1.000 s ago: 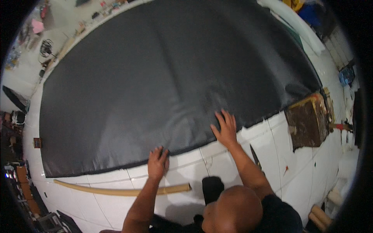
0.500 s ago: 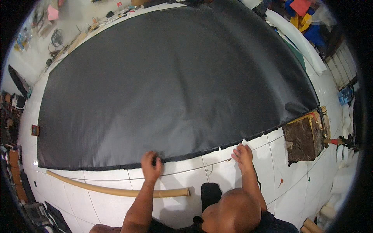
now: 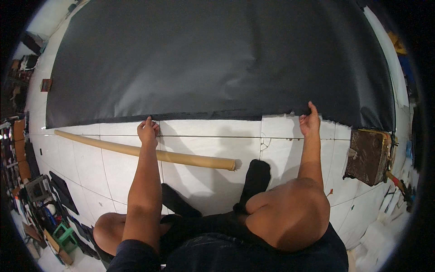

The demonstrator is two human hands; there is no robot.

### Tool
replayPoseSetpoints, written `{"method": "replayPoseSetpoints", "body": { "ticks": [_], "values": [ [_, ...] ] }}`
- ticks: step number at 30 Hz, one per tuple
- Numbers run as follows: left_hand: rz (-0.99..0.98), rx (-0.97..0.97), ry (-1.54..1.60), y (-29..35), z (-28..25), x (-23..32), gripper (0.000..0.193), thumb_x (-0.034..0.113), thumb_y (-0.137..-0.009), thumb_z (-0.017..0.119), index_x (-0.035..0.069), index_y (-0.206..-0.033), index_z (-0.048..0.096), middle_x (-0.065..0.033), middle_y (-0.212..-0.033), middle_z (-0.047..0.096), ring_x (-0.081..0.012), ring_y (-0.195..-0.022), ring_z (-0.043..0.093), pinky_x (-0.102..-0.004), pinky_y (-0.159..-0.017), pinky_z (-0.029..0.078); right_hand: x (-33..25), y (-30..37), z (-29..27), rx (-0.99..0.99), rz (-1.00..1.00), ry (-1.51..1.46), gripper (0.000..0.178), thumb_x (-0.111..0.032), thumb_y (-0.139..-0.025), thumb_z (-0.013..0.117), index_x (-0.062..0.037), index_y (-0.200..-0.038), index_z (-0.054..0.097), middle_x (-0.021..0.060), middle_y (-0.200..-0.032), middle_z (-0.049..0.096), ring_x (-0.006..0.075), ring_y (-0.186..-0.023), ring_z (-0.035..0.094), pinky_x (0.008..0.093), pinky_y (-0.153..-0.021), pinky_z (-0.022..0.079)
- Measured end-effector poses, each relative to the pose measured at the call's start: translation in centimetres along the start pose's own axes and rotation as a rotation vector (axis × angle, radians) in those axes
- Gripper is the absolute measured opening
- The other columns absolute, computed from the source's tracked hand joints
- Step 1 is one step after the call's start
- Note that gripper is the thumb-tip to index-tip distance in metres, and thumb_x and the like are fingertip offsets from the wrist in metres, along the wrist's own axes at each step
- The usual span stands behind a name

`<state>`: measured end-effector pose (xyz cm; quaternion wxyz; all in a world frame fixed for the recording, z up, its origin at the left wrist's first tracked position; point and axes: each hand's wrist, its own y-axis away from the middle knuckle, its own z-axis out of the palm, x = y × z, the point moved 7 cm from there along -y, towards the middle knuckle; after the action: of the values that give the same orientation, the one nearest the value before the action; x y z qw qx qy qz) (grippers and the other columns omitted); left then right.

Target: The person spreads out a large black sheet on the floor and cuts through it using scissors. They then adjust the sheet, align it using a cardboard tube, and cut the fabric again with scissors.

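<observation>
A wide black sheet (image 3: 195, 68), smooth and slightly creased like leatherette, covers the floor before me. My left hand (image 3: 148, 132) has its fingertips closed on the near edge of this sheet, left of the middle. Farther right, my right hand (image 3: 310, 122) lies at the same edge. Its index finger stretches forward onto the black surface while the other fingers curl loosely, and no grip shows. Between the hands the edge looks dark and fuzzy, with a ragged, pale-fringed stretch close to the right hand.
A long tan cardboard tube (image 3: 181, 157) lies on the white tiles (image 3: 204, 181) between my feet and the sheet. A brown block (image 3: 369, 156) stands by the sheet's right corner. A small box (image 3: 46, 85) sits at its left edge. Clutter, including a green stool (image 3: 65, 235), lines the left side.
My view has tilted down toward my knees. The left hand has gone from resting on the sheet to pinching its edge. My right hand has come from above the tiles to the edge.
</observation>
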<state>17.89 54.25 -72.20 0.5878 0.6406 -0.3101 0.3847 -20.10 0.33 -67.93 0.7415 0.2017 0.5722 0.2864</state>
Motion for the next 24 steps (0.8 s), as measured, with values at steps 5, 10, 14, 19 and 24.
{"method": "replayPoseSetpoints", "body": {
  "ticks": [5,10,14,19,24],
  "values": [
    [-0.043,-0.034,0.003,0.8,1.6,0.5,0.03,0.025,-0.093,0.061,0.001,-0.102,0.045,-0.0048,-0.068,0.051,-0.013,-0.054,0.052,-0.0258,-0.044,0.043,-3.2,1.1,1.4,0.131,-0.214,0.184,0.025,-0.021,-0.086,0.069,-0.0104,-0.101,0.052,0.0029,-0.097,0.057,0.0148,-0.068,0.054,0.0269,-0.045,0.039],
    [-0.102,0.139,0.195,2.1,1.1,1.9,0.044,0.045,-0.094,0.054,0.001,-0.09,0.051,-0.0051,-0.067,0.052,-0.0144,-0.054,0.052,-0.0262,-0.045,0.043,-2.2,1.1,1.5,0.132,-0.176,0.154,0.023,-0.02,-0.086,0.069,-0.008,-0.096,0.053,0.0022,-0.092,0.055,0.0117,-0.069,0.053,0.0283,-0.043,0.032],
    [0.135,-0.027,0.063,0.0,1.5,4.0,0.038,0.038,-0.094,0.056,0.0,-0.096,0.052,-0.0083,-0.072,0.055,-0.0163,-0.057,0.055,-0.0298,-0.048,0.047,-2.6,-0.2,1.5,-0.124,-0.111,0.064,0.04,-0.016,-0.091,0.063,0.0016,-0.126,0.056,0.0141,-0.129,0.057,0.0268,-0.116,0.055,0.0339,-0.1,0.044],
    [0.022,0.034,0.396,0.4,6.2,6.8,0.026,0.007,-0.087,0.062,-0.003,-0.105,0.046,-0.0119,-0.078,0.056,-0.0185,-0.064,0.059,-0.0273,-0.05,0.051,-6.5,-3.3,0.0,-0.141,-0.1,0.018,0.034,-0.024,-0.089,0.069,-0.0069,-0.116,0.058,0.0042,-0.106,0.065,0.0141,-0.076,0.064,0.0241,-0.058,0.052],
    [0.144,0.018,0.393,0.6,9.5,18.7,0.027,0.003,-0.084,0.06,-0.003,-0.101,0.04,-0.0122,-0.076,0.053,-0.0182,-0.064,0.058,-0.0276,-0.048,0.047,-12.6,-4.8,10.2,-0.24,-0.181,0.004,0.041,-0.029,-0.086,0.072,-0.0072,-0.118,0.057,0.0041,-0.105,0.065,0.0179,-0.075,0.064,0.0252,-0.058,0.052]
  ]
}}
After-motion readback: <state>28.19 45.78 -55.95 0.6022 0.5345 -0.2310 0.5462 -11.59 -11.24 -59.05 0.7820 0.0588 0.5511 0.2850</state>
